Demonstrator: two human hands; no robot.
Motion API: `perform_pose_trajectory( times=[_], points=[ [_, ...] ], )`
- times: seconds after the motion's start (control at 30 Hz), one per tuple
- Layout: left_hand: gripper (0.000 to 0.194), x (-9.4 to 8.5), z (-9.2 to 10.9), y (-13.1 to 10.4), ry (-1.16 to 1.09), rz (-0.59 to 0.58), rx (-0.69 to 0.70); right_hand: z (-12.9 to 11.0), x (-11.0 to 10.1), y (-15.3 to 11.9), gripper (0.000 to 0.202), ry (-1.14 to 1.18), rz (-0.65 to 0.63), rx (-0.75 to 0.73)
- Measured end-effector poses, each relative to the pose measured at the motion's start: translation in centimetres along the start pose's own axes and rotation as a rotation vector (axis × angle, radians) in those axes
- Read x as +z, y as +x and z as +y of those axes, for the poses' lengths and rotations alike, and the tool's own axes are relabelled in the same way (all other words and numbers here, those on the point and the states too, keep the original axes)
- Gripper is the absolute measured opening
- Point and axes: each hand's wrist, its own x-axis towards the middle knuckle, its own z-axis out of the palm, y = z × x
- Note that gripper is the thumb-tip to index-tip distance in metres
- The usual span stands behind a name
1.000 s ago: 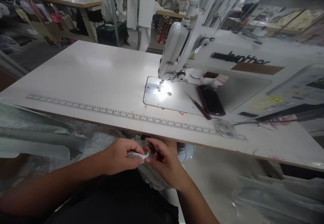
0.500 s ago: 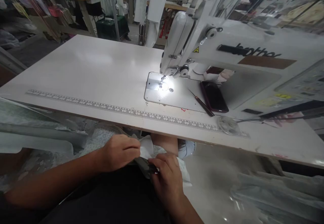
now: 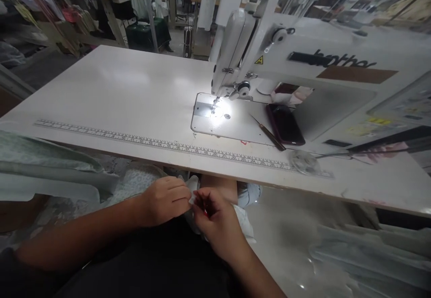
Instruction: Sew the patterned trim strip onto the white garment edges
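Observation:
My left hand [image 3: 168, 200] is closed, pinching a piece of white fabric [image 3: 192, 184] just below the table's front edge, over my lap. Close against it, my right hand [image 3: 220, 224] has thumb and fingertips drawn together at the same fabric. Inside its curled fingers sits a small dark and red tool [image 3: 205, 210]; most of it is hidden, so I cannot make out its kind. More pale fabric [image 3: 245, 224] hangs out beyond the right hand.
A white sewing machine [image 3: 333, 64] with its lamp lit stands on the table [image 3: 111, 86]. A ruler strip [image 3: 175, 149] runs along the front edge. By the machine lie an awl [image 3: 272, 137], a phone [image 3: 285, 125] and a clear bobbin-like disc [image 3: 305, 162]. Pale cloth [image 3: 50, 163] lies at left.
My right hand has risen and turned, its fingertips now meeting those of my left hand at the fabric. Less of the white fabric shows between the hands. The dark tool has shifted deeper into the right hand.

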Motion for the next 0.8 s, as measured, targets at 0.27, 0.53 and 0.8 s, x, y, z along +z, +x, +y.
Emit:
perform_pose_trajectory(
  times=[0.27, 0.53, 0.8],
  points=[
    [0.024, 0.27, 0.02, 0.21, 0.004, 0.033, -0.029, 0.14, -0.30, 0.10, 0.010, 0.104, 0.039, 0.026],
    [0.024, 0.44, -0.15, -0.35, 0.001, 0.048, -0.051, 0.32, -0.17, 0.21, 0.010, 0.148, 0.041, 0.034],
    [0.023, 0.48, -0.08, -0.48, 0.017, 0.035, -0.041, 0.26, -0.10, 0.15, 0.008, 0.172, 0.047, 0.068]
  ],
)
